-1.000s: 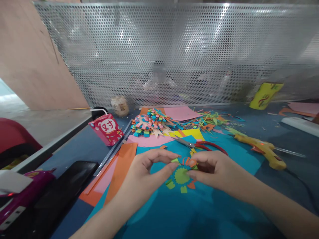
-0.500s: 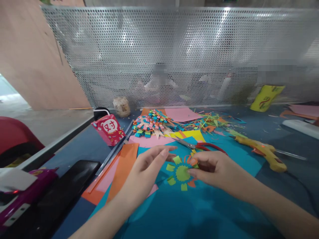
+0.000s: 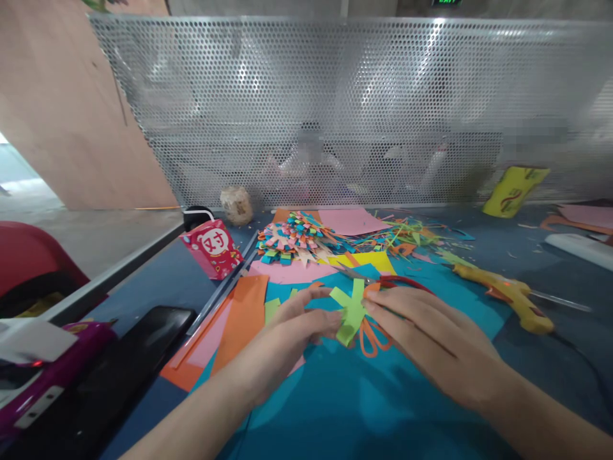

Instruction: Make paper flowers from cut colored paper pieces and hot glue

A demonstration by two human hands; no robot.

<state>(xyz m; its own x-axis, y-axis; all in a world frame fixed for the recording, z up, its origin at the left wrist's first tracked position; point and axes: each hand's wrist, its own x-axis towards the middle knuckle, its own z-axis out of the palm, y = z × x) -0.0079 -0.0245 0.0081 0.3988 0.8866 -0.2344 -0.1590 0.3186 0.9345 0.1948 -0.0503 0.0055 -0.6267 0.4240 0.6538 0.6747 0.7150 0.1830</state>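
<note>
Between my hands is a paper flower [image 3: 352,313] made of flat light-green strips crossing at the middle, with thin orange loops [image 3: 372,335] sticking out below. My left hand [image 3: 297,322] has its thumb and fingers closed at the flower's left edge. On the right side, the fingers of my right hand [image 3: 426,338] are bent over the flower's edge and grip it; its thumb is hidden. Small green paper tabs [image 3: 272,310] and an orange tip show behind my left hand, and the rest of that piece is covered. Red-handled scissors [image 3: 407,281] lie just beyond my right hand.
A blue sheet [image 3: 325,409] lies under my hands. Behind are fringed paper flowers [image 3: 294,236] and paper scraps [image 3: 412,236]. At right rests a yellow glue gun [image 3: 507,294] with a cord. A phone [image 3: 124,364], orange strips [image 3: 242,319] and a red packet [image 3: 213,249] are at left.
The round green centre with folded tabs no longer faces me; crossing green strips and orange loops now show. My right hand has turned palm down, and my left hand has moved in to the flower.
</note>
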